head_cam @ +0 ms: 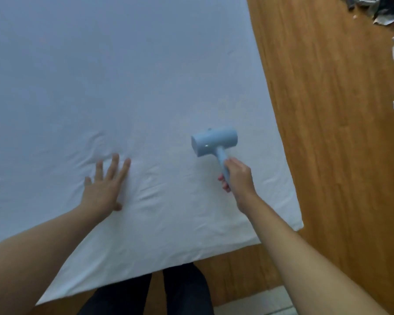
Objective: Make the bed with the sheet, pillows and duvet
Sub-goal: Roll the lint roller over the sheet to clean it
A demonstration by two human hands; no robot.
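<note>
A white sheet (114, 83) covers the bed and fills most of the view, with light wrinkles near its front edge. My left hand (105, 188) lies flat on the sheet, fingers spread and straight. My right hand (237, 176) grips the handle of a pale blue hammer-shaped handheld tool (214, 142), whose barrel head hovers just over the sheet near the right front corner. No pillows or duvet are in view.
Wooden floor (328, 110) runs along the bed's right side and in front. A pile of patterned cloth (382, 7) lies on the floor at the top right. My dark-trousered legs (164, 292) stand at the bed's front edge.
</note>
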